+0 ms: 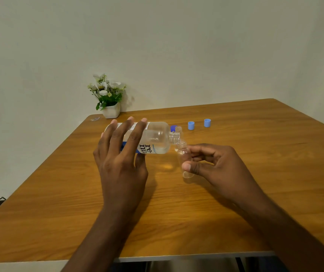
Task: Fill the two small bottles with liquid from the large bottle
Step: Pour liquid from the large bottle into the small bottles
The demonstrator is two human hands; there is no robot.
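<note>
My left hand holds the large clear bottle on its side above the table, thumb under it and fingers over its label. Its open neck points right, just above the mouth of a small clear bottle. My right hand pinches that small bottle between thumb and fingers and tilts it slightly toward the large one. A little liquid lies in the large bottle's lower side. The second small bottle stands behind the large bottle's neck, mostly hidden.
Two light blue caps stand on the wooden table at the back. A darker blue cap lies behind the bottles. A white pot of flowers is at the far left corner by the wall.
</note>
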